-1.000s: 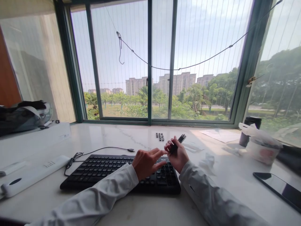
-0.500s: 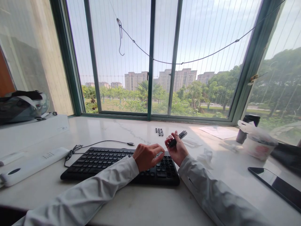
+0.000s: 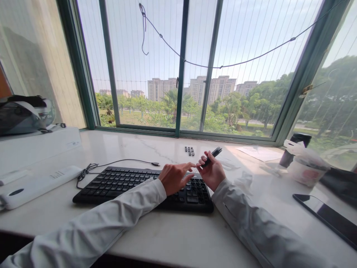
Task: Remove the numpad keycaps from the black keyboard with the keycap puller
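Observation:
My left hand (image 3: 175, 179) is over the right part of a black keyboard (image 3: 119, 186), palm down. Its index finger stretches toward my right fingertips, with the thumb apart below, and I see nothing held in it. My right hand (image 3: 213, 172) is closed around a slim black tool (image 3: 215, 152), which points up and to the right; its exact kind is unclear. Near the hands, some upper number-pad spots look like bare sockets. Beyond the keyboard, several small dark keycaps (image 3: 189, 150) lie in rows on the white marble-like counter (image 3: 156, 238).
The keyboard's cable (image 3: 119, 160) runs behind it to a USB plug. A white device (image 3: 41, 188) and a white box (image 3: 39, 149) are at the left. Clear plastic (image 3: 244, 180), paper (image 3: 259, 153), a bagged tub (image 3: 306, 171) and a phone (image 3: 329, 216) lie right. Windows line the back.
The view has tilted slightly down. My left index finger has straightened and lifted toward my right fingers. My right hand keeps hold of the black tool, which has turned a little.

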Tool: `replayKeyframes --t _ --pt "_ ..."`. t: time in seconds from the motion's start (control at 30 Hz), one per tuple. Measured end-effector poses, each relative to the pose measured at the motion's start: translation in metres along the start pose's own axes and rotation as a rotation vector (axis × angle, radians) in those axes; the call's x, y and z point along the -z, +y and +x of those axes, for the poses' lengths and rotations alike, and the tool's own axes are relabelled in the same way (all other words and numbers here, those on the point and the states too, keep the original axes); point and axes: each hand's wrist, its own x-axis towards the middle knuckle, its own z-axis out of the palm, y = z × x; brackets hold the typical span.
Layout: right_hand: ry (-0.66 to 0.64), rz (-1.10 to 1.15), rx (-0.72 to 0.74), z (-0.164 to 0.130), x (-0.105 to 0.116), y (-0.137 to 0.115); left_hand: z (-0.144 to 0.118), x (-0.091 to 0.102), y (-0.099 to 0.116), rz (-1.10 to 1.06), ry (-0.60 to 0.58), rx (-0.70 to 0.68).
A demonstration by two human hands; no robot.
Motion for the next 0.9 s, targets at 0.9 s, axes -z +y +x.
replayKeyframes --t 0.9 --pt "0.144 -0.445 0.054 -0.035 -0.018 0.029 0.002 0.002 -0.002 -0.416 -0.334 0.046"
